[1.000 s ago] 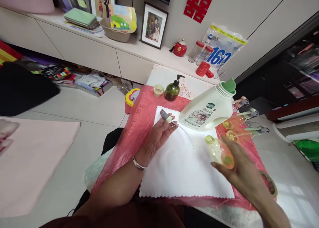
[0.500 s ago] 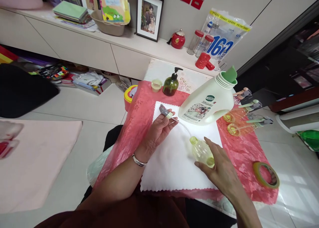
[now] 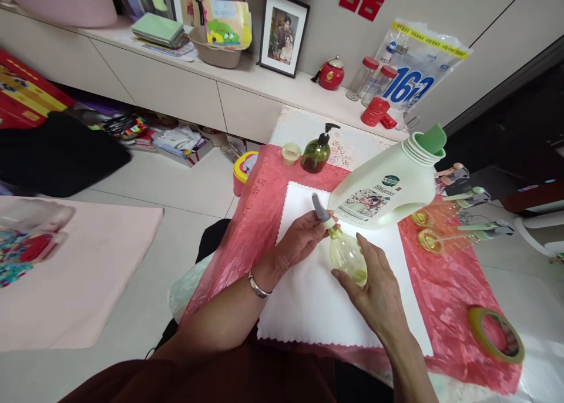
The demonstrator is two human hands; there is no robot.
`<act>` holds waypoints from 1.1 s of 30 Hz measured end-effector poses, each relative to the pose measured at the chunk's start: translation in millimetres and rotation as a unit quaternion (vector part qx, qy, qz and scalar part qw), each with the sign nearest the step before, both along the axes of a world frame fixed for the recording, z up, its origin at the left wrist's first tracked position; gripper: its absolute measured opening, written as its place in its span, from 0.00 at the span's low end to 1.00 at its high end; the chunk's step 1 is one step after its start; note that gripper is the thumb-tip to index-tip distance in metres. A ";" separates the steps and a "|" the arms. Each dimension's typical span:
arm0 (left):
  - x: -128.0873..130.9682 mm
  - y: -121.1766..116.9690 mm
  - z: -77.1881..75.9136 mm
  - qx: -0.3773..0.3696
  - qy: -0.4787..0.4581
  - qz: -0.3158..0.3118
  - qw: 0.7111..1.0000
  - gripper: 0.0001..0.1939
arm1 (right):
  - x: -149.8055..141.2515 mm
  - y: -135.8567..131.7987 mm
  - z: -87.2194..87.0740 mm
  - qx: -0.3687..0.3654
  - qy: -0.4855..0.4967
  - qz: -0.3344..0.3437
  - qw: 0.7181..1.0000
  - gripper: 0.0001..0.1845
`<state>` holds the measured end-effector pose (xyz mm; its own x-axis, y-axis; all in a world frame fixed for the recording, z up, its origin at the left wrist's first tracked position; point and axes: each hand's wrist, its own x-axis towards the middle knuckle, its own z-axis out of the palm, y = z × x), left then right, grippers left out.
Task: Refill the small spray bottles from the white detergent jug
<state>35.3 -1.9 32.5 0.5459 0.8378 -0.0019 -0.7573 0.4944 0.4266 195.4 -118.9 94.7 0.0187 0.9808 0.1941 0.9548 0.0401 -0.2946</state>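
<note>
My left hand (image 3: 306, 238) pinches a grey spray head (image 3: 321, 208) with a pale green collar, at the mouth of a clear yellow-green bottle (image 3: 346, 255). The head's tube no longer shows outside the bottle. My right hand (image 3: 374, 276) holds that bottle near its base, thumb on one side and fingers on the other. The bottle leans, its neck toward my left hand. Whether the collar is threaded on, I cannot tell. Under both hands lies a white scalloped mat (image 3: 326, 315). Just beyond stands a large pale detergent jug (image 3: 383, 185) with a green cap piece in its mouth.
A green pump bottle (image 3: 316, 156) and a small cup (image 3: 291, 153) stand at the back of the red-covered table (image 3: 247, 215). Several spray bottles (image 3: 453, 238) lie at the right. A tape roll (image 3: 496, 335) rests near the right front corner.
My right hand has brought the bottle leftward to the spray head. The tube, first loose in the air, has gone into the bottle's neck, and the head now meets the mouth.
</note>
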 end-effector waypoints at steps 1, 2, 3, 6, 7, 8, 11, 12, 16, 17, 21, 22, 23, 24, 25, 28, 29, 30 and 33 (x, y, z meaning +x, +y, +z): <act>0.4 0.3 -1.8 0.003 0.003 -0.003 1.000 0.21 | -1.7 1.1 -1.5 0.003 0.001 0.002 1.000 0.37; 0.5 0.5 -3.2 0.004 0.006 -0.004 1.000 0.21 | -3.1 1.9 -2.9 0.008 0.004 0.005 1.000 0.37; 0.6 0.6 -4.1 0.005 0.008 -0.004 1.000 0.22 | -4.4 2.4 -4.3 0.013 0.009 0.008 1.000 0.37; 0.3 0.6 -3.9 0.000 0.008 -0.001 1.000 0.21 | -7.0 2.5 -8.1 0.025 0.035 0.005 0.999 0.37; 0.2 0.5 -3.1 -0.002 0.006 -0.002 1.000 0.21 | -7.5 2.2 -9.3 0.027 0.046 0.000 0.999 0.37; 0.1 0.4 -2.2 -0.004 0.004 -0.004 1.000 0.21 | -7.8 1.8 -10.6 0.026 0.057 -0.005 0.998 0.37; -0.4 0.3 -0.1 -0.004 0.001 -0.012 1.000 0.22 | -7.9 0.6 -14.2 0.027 0.096 -0.015 0.995 0.37; -0.5 0.2 0.2 -0.005 0.000 -0.013 1.000 0.22 | -7.8 0.4 -15.4 0.029 0.110 -0.017 0.993 0.38; -0.8 -0.3 -0.1 -0.010 0.004 -0.013 1.000 0.23 | -7.9 0.5 -18.3 0.051 0.151 -0.023 0.987 0.37; -0.8 -0.4 -0.3 -0.010 0.005 -0.013 1.000 0.23 | -8.1 0.8 -18.7 0.057 0.156 -0.022 0.986 0.37; -0.4 -0.3 -1.2 -0.014 0.004 -0.013 1.000 0.23 | -8.9 1.6 -20.8 0.079 0.171 -0.021 0.982 0.35; -0.2 -0.2 -1.5 -0.015 0.003 -0.014 1.000 0.22 | -9.0 1.6 -22.0 0.083 0.178 -0.023 0.980 0.34; 0.0 -0.2 -1.8 -0.017 0.002 -0.014 1.000 0.22 | -9.0 1.5 -23.5 0.086 0.187 -0.025 0.978 0.34; 0.1 -0.1 -2.0 -0.017 0.002 -0.015 1.000 0.22 | -8.9 1.4 -25.2 0.085 0.197 -0.028 0.976 0.34; 0.2 -0.2 -2.2 -0.018 0.003 -0.016 1.000 0.22 | -8.7 1.2 -27.1 0.083 0.209 -0.031 0.974 0.34; 0.1 -0.2 -2.2 -0.015 0.004 -0.019 1.000 0.22 | -7.9 0.7 -31.7 0.077 0.238 -0.039 0.967 0.35; 0.1 -0.2 -2.0 -0.014 0.005 -0.020 1.000 0.23 | -7.6 0.7 -32.5 0.077 0.243 -0.040 0.966 0.35; 0.0 -0.1 -1.8 -0.013 0.005 -0.022 1.000 0.23 | -7.4 0.6 -32.9 0.078 0.245 -0.039 0.966 0.35; 0.0 -0.2 -2.0 -0.011 0.006 -0.021 1.000 0.23 | -7.3 1.0 -32.5 0.084 0.246 -0.039 0.965 0.35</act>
